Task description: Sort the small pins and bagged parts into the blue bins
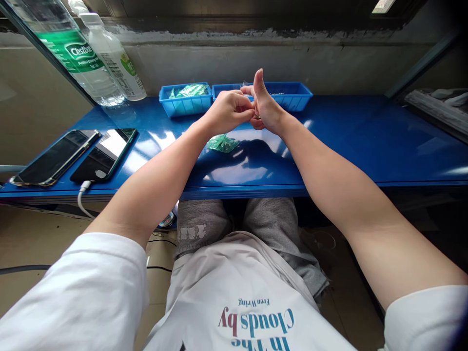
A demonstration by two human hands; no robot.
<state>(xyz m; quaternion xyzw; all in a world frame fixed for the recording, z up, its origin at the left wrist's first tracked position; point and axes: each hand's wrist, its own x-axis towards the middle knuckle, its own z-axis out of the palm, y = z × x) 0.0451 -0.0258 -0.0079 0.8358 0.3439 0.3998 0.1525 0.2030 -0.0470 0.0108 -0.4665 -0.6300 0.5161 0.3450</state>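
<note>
My left hand (234, 108) is raised above the table, its thumb and fingertips pinched together against the right palm. What those fingertips hold, if anything, is too small to make out. My right hand (268, 109) meets it with the thumb straight up and the other fingers curled inward. Something tiny and shiny shows between its fingers, too small to name. Below the hands a small green plastic bag (223, 143) lies on the blue tabletop. Behind them stand a blue bin (185, 105) with green plastic bags (192, 90) and a longer blue bin (292, 101), partly hidden by my hands.
At the left rear are a large water bottle (86, 63) and a smaller bottle (119, 63). Two phones, a dark one (54, 156) and a glossy one (104, 156) with a white cable (81, 197), lie at left. The blue table (365, 141) extends right.
</note>
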